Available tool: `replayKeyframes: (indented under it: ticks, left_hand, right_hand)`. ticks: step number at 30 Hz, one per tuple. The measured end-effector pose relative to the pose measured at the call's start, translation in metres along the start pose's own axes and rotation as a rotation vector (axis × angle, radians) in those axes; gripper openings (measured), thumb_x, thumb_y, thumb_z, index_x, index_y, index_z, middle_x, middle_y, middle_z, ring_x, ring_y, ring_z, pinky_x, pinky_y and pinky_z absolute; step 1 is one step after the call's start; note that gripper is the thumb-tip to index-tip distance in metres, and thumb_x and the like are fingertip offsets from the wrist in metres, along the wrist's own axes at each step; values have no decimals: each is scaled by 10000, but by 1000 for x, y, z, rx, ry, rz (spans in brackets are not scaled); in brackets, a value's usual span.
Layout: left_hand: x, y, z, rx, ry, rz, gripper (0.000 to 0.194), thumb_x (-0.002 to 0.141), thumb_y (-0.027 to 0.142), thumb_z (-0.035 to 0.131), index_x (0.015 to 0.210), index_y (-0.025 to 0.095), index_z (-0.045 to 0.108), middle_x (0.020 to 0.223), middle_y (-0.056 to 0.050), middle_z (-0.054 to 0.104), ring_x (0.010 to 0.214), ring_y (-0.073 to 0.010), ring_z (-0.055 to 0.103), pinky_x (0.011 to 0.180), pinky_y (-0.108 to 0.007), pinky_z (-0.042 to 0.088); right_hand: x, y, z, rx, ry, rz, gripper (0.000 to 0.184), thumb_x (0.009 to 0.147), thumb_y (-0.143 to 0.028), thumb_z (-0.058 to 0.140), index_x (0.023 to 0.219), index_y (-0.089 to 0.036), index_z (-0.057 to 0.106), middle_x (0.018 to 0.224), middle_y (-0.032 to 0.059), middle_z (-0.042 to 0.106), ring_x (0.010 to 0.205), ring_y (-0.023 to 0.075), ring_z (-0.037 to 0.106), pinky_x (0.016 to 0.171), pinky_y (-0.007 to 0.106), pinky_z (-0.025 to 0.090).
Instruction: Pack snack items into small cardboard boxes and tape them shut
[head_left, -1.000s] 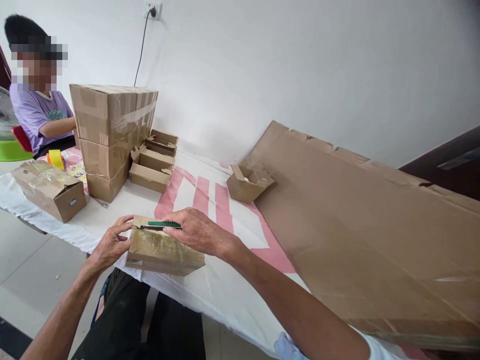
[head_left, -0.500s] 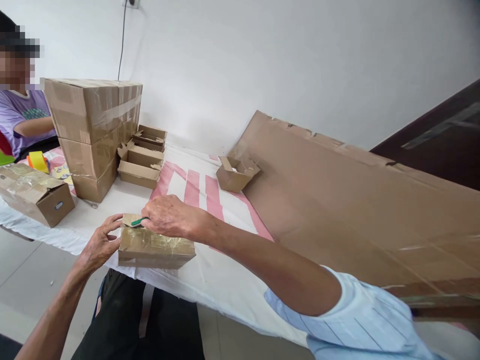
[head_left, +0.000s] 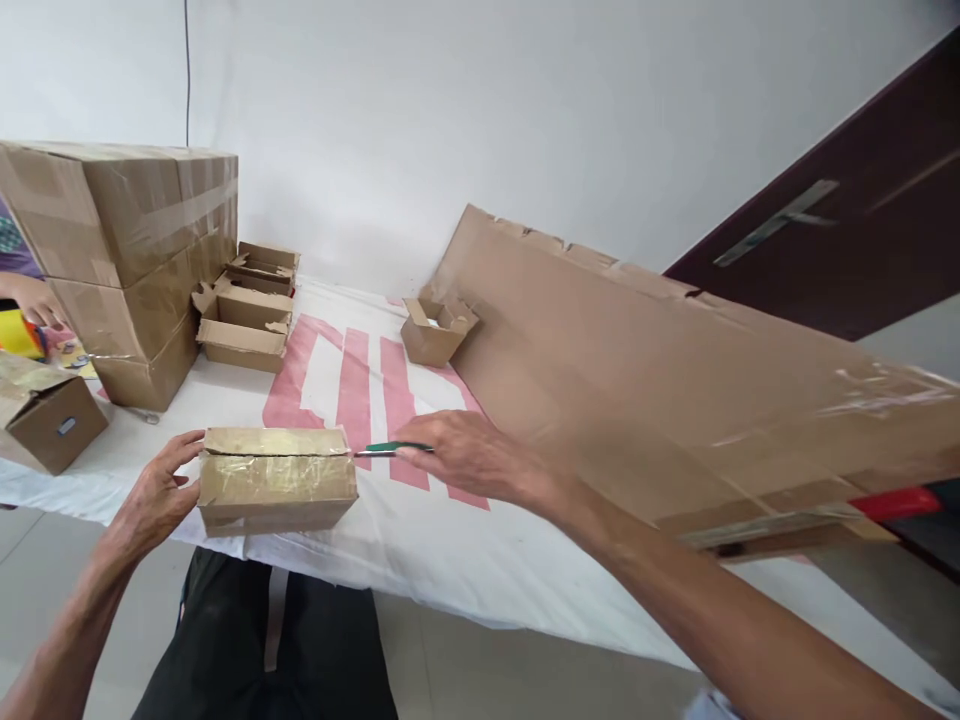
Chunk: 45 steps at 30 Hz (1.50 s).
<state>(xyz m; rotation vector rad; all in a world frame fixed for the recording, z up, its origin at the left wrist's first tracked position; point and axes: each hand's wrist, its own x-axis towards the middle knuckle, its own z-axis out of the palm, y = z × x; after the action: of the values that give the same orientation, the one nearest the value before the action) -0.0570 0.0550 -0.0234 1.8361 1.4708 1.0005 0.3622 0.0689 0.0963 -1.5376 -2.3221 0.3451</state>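
A small taped cardboard box lies near the front edge of the table, with a dark slit along the seam of its top. My left hand rests against the box's left end, fingers apart and fingertips touching it. Just off the box's right end, my right hand is closed on a green-handled utility knife. The knife's thin blade points left towards the end of the slit.
Taped boxes are stacked at the left, beside open small boxes. Another open box stands against a large cardboard sheet on the right. At the far left are a taped box and a co-worker's hand by a yellow tape roll.
My right hand has moved right with the knife, from the box's left end to past its right end. A slit now shows along the top. The view has turned right.
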Motion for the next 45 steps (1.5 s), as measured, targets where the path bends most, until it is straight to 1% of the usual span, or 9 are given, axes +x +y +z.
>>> replayKeyframes:
  ticks: [4, 10, 13, 16, 22, 28, 33, 39, 45]
  left_hand:
    - [2, 1, -4, -1, -29, 30, 488, 842, 540, 726, 1262, 305, 812, 1616, -96, 585, 1378, -366, 638, 908, -358, 651]
    - [10, 2, -15, -30, -130, 85, 705, 821, 611, 811, 1464, 344, 699, 1702, -109, 498, 1493, -415, 540, 999, -408, 633]
    - [15, 3, -20, -82, -250, 84, 1059, 708, 662, 909, 1641, 358, 509, 1722, -139, 465, 1496, -446, 538, 1055, -473, 613]
    - [19, 4, -23, -63, -311, 53, 1302, 604, 677, 972, 1713, 356, 370, 1755, -165, 405, 1513, -476, 513, 1095, -532, 586]
    - [19, 11, -21, -25, -313, 31, 1374, 583, 701, 973, 1728, 299, 330, 1748, -202, 390, 1522, -492, 487, 1142, -567, 547]
    - [11, 32, 9, -19, -310, 74, 1344, 638, 657, 960, 1739, 337, 259, 1705, -173, 405, 1509, -469, 482, 1144, -596, 540]
    - [7, 59, 45, 119, -179, 26, 1118, 768, 630, 851, 1695, 298, 321, 1652, -172, 427, 1485, -431, 509, 1142, -582, 542]
    - [7, 99, 71, 474, -21, -84, 914, 749, 313, 762, 1591, 191, 428, 1609, -206, 467, 1335, -445, 639, 1061, -595, 580]
    - [-4, 83, 54, 128, 45, -6, 695, 929, 365, 563, 1603, 219, 475, 1573, -166, 579, 1387, -386, 627, 1053, -513, 595]
  right_hand:
    - [-38, 40, 16, 189, 55, 76, 395, 1019, -514, 506, 1097, -268, 804, 915, 48, 767, 825, 246, 668, 778, 365, 501]
    - [-84, 101, 143, 211, 327, 325, 402, 923, -456, 536, 1157, -210, 751, 994, 109, 733, 966, 313, 687, 868, 442, 548]
    - [-90, 113, 173, 169, 359, 352, 379, 904, -451, 565, 1130, -210, 750, 1002, 130, 724, 1031, 346, 660, 947, 498, 535]
    - [-80, 98, 170, 291, 393, 335, 411, 927, -512, 585, 1159, -204, 728, 1090, 149, 715, 1092, 348, 654, 998, 517, 530]
    - [-51, 15, 152, 837, 220, 224, 627, 972, -590, 603, 1476, -219, 558, 1437, 159, 655, 1216, 281, 678, 983, 426, 586]
    - [-29, -31, 131, 510, 298, 192, 788, 877, -419, 740, 1592, -272, 443, 1540, 134, 588, 1361, 335, 598, 1120, 546, 534]
    - [-15, -37, 120, 149, 257, 255, 744, 840, -255, 693, 1561, -240, 511, 1501, 159, 618, 1334, 375, 625, 1066, 567, 571]
    - [-23, -16, 119, 177, 436, 221, 489, 978, -203, 462, 1429, -236, 648, 1288, 108, 774, 1120, 271, 752, 959, 413, 609]
    - [-34, 19, 120, 59, 486, 289, 478, 968, -238, 502, 1426, -185, 628, 1224, 140, 762, 1093, 304, 731, 926, 448, 608]
